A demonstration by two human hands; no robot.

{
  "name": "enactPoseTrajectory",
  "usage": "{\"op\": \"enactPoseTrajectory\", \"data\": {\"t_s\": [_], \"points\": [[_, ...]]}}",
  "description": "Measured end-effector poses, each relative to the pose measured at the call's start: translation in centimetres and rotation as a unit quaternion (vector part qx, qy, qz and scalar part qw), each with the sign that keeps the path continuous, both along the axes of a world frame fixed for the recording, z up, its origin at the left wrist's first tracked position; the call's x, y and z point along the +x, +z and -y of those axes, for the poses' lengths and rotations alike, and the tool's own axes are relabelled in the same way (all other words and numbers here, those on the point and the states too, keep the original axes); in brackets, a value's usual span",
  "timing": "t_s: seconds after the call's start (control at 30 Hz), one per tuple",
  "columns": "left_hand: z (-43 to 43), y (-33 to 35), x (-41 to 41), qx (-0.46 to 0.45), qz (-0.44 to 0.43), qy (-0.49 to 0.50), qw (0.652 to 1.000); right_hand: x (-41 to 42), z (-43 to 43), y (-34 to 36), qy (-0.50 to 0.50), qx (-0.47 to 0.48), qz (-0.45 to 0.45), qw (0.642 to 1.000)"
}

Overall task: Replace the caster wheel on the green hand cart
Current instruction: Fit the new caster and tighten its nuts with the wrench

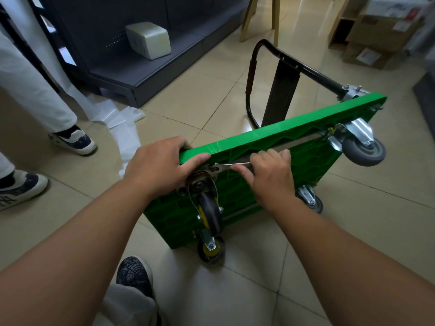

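While the green hand cart point(306, 161) stands tipped on one long edge on the tiled floor point(188, 95), underside toward the camera and black handle point(251, 74) lying out behind, the left hand point(162, 165) curls over its upper near corner, thumb along the rim. The right hand point(270, 175) pinches a flat metal wrench point(235, 164) whose head meets the mounting plate of the black-and-yellow caster point(209, 208) just below the left hand. Bare tiles lie to the right; a dark shelf unit point(146, 74) and a bystander's shoes point(75, 141) stand well apart to the left.
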State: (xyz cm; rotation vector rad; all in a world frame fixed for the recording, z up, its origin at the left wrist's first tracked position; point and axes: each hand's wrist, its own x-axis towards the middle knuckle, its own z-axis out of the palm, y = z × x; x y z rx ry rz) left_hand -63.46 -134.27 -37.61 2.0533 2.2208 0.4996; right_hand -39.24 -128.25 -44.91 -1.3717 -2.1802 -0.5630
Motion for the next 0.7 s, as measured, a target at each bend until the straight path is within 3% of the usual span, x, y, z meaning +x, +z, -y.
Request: {"op": "enactPoseTrajectory", "data": {"t_s": [0.23,0.37,0.43,0.53,0.7], "points": [[0.2,0.4,0.2,-0.016,0.004,0.002,1.000,0.1,0.0,0.8,0.003,-0.041,0.021,0.999],[0.2,0.8,0.5,-0.043,0.012,0.002,0.999,0.2,-0.4,2.7,0.008,-0.111,0.107,0.988],[0.3,1.1,0.7,-0.053,0.020,0.008,0.998,0.9,-0.7,3.9,0.003,-0.094,0.132,0.987],[0.5,1.9,1.5,-0.043,0.050,0.003,0.998,3.3,0.2,5.0,-0.039,-0.063,0.066,0.995],[1.1,3.7,6.9,0.071,0.077,-0.105,0.989,5.7,3.5,2.9,-0.089,-0.163,-0.060,0.981]]}}
